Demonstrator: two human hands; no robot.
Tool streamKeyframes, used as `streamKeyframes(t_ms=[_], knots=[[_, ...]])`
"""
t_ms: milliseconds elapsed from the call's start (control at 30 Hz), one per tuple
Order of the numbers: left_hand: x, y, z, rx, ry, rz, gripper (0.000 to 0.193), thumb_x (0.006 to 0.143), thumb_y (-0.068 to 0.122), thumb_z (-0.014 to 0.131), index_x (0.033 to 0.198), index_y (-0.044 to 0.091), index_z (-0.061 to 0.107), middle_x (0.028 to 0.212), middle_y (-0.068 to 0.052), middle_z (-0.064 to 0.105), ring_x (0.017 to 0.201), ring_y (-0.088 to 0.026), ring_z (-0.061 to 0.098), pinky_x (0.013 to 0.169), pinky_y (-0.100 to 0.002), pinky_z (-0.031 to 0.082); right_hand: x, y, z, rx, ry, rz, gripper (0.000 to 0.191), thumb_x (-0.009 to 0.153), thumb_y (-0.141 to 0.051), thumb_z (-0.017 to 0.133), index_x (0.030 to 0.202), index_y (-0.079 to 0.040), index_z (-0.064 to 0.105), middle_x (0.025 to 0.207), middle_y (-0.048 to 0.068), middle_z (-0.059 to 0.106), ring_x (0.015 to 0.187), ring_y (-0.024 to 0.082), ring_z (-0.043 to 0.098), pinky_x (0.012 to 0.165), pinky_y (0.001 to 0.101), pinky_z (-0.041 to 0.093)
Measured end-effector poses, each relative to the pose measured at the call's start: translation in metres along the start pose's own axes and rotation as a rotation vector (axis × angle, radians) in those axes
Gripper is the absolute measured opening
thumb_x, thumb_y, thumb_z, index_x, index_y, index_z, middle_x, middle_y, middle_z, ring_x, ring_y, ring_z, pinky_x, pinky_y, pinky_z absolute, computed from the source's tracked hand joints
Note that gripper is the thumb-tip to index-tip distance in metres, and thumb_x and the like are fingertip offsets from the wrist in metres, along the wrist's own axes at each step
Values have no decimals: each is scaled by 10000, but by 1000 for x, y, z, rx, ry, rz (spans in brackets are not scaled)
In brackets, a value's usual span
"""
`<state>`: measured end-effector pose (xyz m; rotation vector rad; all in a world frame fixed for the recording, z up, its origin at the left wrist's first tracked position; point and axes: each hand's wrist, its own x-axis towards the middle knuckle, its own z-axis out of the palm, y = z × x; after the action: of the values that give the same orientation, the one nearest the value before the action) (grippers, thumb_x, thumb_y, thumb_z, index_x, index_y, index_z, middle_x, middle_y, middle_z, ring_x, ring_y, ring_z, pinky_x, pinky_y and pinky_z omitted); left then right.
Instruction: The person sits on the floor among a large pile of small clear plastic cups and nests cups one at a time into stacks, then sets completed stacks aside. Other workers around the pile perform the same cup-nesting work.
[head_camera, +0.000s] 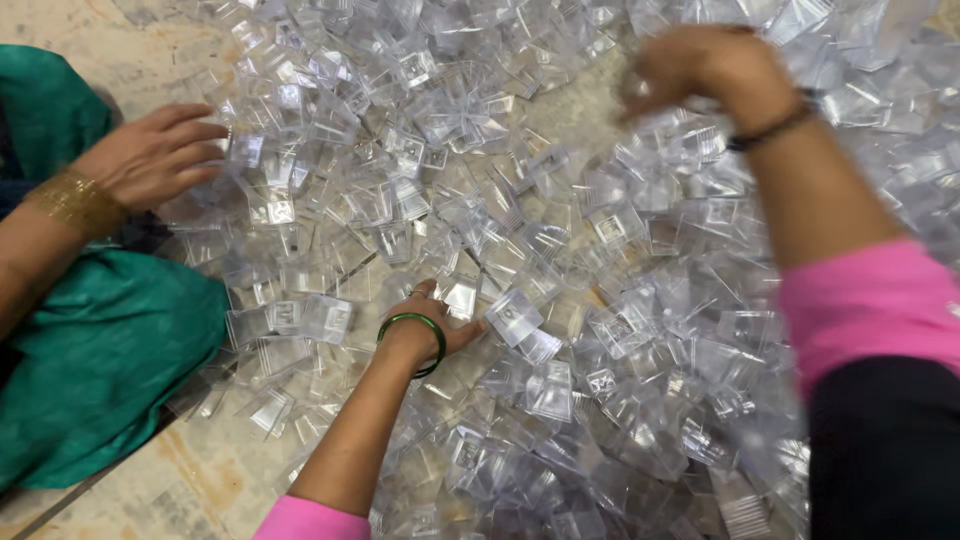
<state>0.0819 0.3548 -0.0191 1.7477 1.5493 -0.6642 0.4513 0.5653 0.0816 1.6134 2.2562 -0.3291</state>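
Note:
A big heap of small clear plastic pieces (520, 250) covers the floor. My left hand (432, 322), with a green bangle on its wrist and a pink sleeve behind, lies low in the heap. Its thumb and fingers close around one clear plastic piece (460, 296). My right hand (700, 65), wearing a dark wrist band, hangs blurred over the heap's far side with its fingers curled. Whether it holds anything is hidden by the blur.
A co-worker in green clothing (90, 370) sits at the left. That person's hand (155, 155), with a gold bangle, rests flat on the heap's left edge. Bare stone floor (190, 480) shows at the bottom left.

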Motion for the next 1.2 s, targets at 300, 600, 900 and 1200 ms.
streamKeyframes(t_ms=[300, 600, 900, 1200], knots=[[3, 2, -2, 0, 42, 11, 904, 763, 788, 571, 1341, 100, 673, 1686, -72, 257, 1430, -287, 468, 1151, -456, 411, 109, -215, 12, 172, 377, 25, 841, 643, -766, 812, 1338, -323, 644, 1517, 120, 491, 1465, 429, 370, 990, 852, 290], [5, -14, 9, -100, 287, 265, 696, 692, 471, 823, 1273, 112, 688, 1496, -112, 494, 1315, -312, 541, 1095, -425, 439, -7, -147, 45, 272, 12, 7, 784, 699, -418, 788, 1441, -331, 552, 1108, 202, 714, 1048, 411, 674, 899, 509, 545], [-46, -35, 50, -365, 593, 473, 434, 709, -11, 661, 1111, 118, 765, 1147, -161, 725, 1110, -356, 670, 967, -407, 536, -122, -143, 95, 308, 371, -335, 551, 711, -164, 719, 1261, -162, 674, 1085, 182, 707, 1005, 401, 671, 856, 490, 544], [-136, 5, 83, -292, 464, 473, 316, 808, 118, 688, 1097, 213, 772, 1493, -100, 510, 1260, -340, 542, 1055, -553, 360, -342, -185, 125, 482, 635, -306, 825, 871, -383, 867, 1497, 3, 494, 1408, 271, 566, 1288, 459, 538, 1079, 511, 460]])
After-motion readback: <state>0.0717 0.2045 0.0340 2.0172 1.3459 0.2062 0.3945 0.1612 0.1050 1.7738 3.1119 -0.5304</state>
